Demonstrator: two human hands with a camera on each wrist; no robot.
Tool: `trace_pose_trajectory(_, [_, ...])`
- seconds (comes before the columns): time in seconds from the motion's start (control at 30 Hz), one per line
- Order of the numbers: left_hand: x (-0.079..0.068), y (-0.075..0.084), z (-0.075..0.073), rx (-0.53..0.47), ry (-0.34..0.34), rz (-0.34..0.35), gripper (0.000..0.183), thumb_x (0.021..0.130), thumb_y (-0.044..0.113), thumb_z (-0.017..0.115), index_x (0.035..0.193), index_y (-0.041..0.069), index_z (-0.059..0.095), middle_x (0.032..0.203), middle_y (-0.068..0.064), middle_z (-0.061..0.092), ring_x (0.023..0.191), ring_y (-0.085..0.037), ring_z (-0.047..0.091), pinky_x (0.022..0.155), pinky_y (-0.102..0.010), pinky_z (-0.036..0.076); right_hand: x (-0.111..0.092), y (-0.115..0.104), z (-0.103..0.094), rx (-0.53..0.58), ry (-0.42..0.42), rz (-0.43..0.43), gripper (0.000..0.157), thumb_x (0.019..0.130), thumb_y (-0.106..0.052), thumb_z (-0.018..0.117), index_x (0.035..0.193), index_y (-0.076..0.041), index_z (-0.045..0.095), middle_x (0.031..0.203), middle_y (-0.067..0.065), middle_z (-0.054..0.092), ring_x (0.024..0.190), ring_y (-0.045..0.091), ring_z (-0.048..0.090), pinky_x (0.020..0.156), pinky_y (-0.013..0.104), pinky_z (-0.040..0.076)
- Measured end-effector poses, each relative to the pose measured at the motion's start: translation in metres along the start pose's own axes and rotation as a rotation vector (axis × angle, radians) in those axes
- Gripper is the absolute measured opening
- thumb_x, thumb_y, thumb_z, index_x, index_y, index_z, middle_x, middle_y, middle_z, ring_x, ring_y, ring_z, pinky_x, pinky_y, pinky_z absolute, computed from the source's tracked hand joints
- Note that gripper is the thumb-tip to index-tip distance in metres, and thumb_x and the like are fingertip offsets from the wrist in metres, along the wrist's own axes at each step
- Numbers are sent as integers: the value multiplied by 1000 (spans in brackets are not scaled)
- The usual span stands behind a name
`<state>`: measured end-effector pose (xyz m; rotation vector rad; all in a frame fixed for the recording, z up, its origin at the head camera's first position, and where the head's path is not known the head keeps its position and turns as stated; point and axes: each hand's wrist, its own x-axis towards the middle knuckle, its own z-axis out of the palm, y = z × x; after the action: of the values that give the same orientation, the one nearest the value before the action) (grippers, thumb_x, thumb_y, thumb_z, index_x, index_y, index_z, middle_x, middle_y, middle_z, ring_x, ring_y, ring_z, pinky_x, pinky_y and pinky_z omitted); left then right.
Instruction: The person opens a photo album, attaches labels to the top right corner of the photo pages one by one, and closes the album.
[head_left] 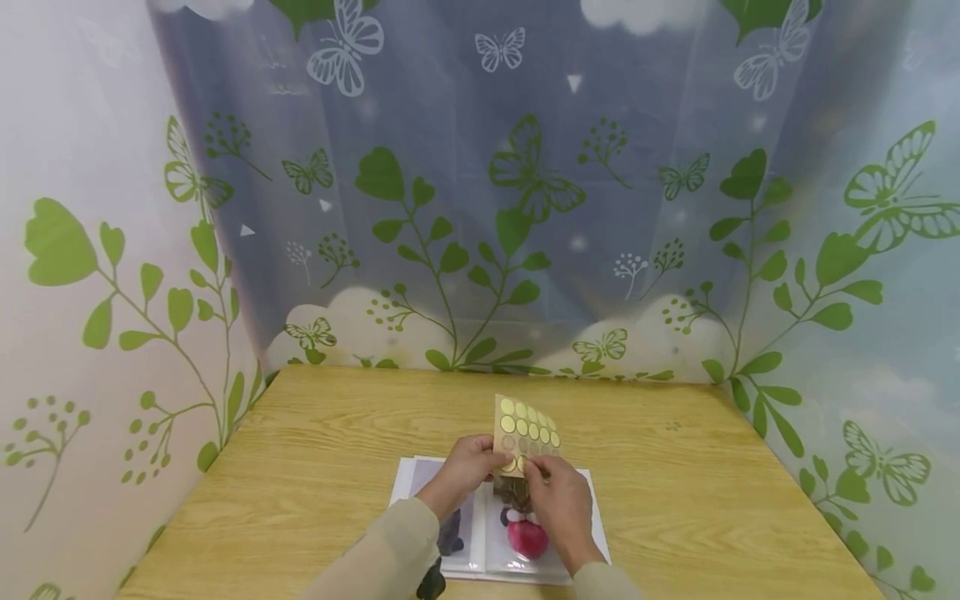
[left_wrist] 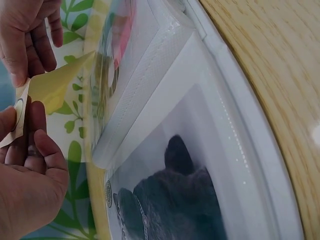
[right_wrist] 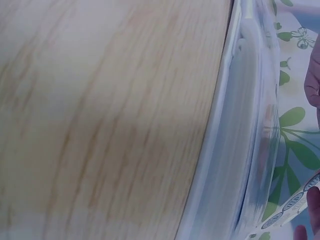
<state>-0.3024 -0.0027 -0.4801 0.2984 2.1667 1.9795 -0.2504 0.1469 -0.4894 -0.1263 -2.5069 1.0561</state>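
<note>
My left hand (head_left: 467, 468) holds a sheet of round yellow stickers (head_left: 525, 427) by its lower left edge, thumb in front. At the sheet's bottom edge, the thumb and fingers of my right hand (head_left: 562, 500) pinch it beside a sticker. Some circles in the lower rows look pale. Beneath both hands lies an open photo album (head_left: 480, 563) with clear sleeves. A dark grey cat photo (left_wrist: 175, 200) fills its left page, with a small round mark near the photo's edge. The right page bears a picture with a red round shape (head_left: 528, 538), partly covered by my right hand.
The album rests on a wood-grain table (head_left: 675, 500) near its front. A curtain (head_left: 450, 208) printed with leaves and butterflies hangs behind the table and along both sides. A small faint mark (head_left: 672, 426) shows on the table at the back right.
</note>
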Motion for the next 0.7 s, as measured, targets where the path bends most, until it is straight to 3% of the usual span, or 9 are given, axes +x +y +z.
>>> trace_pose_trajectory(0.23, [-1, 1, 0, -1, 43, -15, 18, 90, 7, 69, 104, -5, 69, 85, -5, 72, 67, -9, 57, 61, -26, 50, 0, -1, -4, 52, -5, 48, 12, 93, -20, 69, 97, -11, 75, 86, 2, 72, 77, 18, 64, 68, 40, 53])
trace_pose_trajectory(0.5, [-2, -1, -3, -14, 86, 10, 17, 89, 3, 69, 102, -7, 68, 79, -3, 69, 66, -9, 54, 59, -23, 47, 3, 5, -3, 144, 4, 115, 15, 95, -20, 66, 100, -8, 75, 92, 6, 73, 85, 22, 66, 78, 45, 54])
trace_pose_trajectory(0.7, [0, -3, -10, 15, 103, -12, 20, 90, 5, 68, 107, -7, 67, 83, -5, 70, 68, -10, 56, 60, -25, 47, 5, 8, -4, 213, 25, 175, 19, 96, -19, 65, 103, -4, 74, 95, 9, 72, 88, 24, 65, 81, 44, 55])
